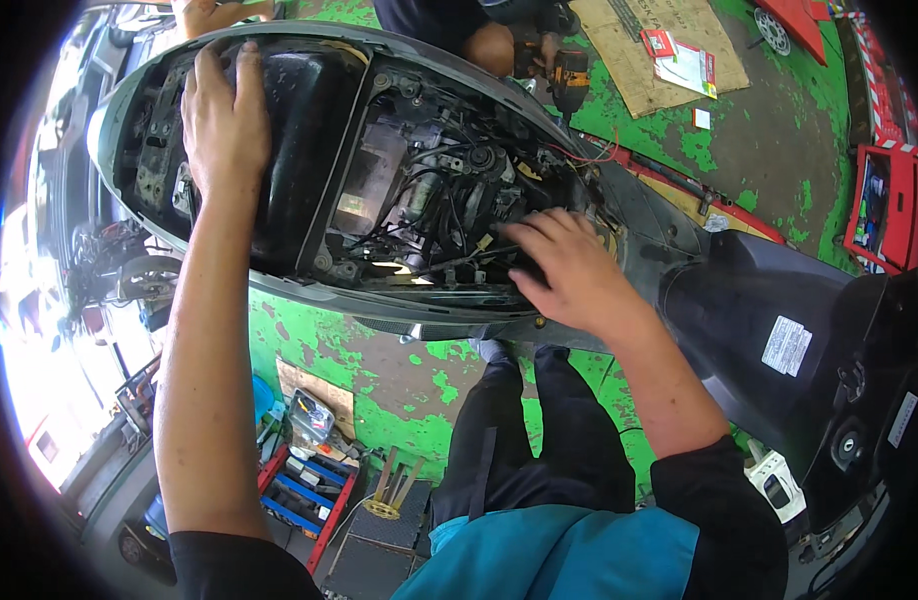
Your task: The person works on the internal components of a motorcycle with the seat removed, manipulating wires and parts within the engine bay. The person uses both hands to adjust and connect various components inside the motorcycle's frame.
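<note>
The scooter's body (449, 312) lies across in front of me, with its engine bay open. My left hand (226, 130) lies on the left side of a smooth black tub (304, 130), fingers stretched away from me; the undersides of its fingers are hidden. Over the right end of the bay is my right hand (569, 265), palm down, its thumb and fingers apart and holding nothing. Its fingertips are beside black wiring (459, 205) and a small pale connector (485, 243); whether they touch cannot be told. Engine parts (379, 170) show between the tub and the wires.
Across the scooter, another person's hand (549, 50) is at an orange and black power drill (571, 75). A second bare arm (214, 15) reaches in at the far left. Cardboard (629, 85) with packets lies beyond. Near me stand a red tool tray (314, 490) and a red cabinet (894, 205).
</note>
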Tool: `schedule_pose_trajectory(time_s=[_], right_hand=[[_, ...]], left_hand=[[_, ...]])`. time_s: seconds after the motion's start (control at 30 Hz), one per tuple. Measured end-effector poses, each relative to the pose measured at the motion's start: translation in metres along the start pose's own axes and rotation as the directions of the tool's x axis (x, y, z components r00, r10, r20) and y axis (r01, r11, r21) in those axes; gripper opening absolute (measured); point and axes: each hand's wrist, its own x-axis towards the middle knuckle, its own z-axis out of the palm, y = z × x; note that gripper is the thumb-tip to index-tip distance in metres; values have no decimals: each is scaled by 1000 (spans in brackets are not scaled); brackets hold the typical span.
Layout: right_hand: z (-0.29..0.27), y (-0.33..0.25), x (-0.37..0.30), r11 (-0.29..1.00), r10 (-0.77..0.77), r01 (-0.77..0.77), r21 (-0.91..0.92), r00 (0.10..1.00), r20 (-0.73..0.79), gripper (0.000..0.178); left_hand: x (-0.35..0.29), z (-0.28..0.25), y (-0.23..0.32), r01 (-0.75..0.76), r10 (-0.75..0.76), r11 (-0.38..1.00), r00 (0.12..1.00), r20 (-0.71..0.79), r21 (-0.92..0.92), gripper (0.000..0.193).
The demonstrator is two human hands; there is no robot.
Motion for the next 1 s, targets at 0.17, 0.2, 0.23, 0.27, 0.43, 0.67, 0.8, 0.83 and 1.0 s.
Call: schedule_pose_trajectory(time_s=[0.17,0.2,0.23,0.27,0.43,0.67,0.8,0.83,1.0], right_hand=[[20,13,25,986,90,-34,-165,935,344,58],[19,13,35,985,98,-32,-169,913,397,62],[20,13,42,984,106,-30,-174,888,448,65],[27,13,46,986,69,3,-169,906,418,66],[46,-1,68,987,111,-43,-157,881,461,59],[36,5,78,982,114,-172,77,867,486,46],[19,2,93,978,96,-174,114,864,495,38],[16,3,95,981,123,-186,52,809,575,40],[8,-6,98,983,184,-145,-113,772,609,46]], left_hand=[[1,4,-7,-56,56,998,998,-4,2,60],[1,6,-12,-82,82,996,997,-4,18,60],[1,6,-16,-109,109,993,994,-3,34,59],[0,6,-19,-102,103,994,995,-15,32,59],[2,-2,3,-19,20,999,1000,24,-40,57],[-2,-8,7,-18,25,995,998,63,-97,54],[0,-9,6,-42,52,993,995,84,-113,52],[0,-9,5,-49,60,992,994,89,-120,52],[2,-9,9,-43,60,989,991,121,-140,51]])
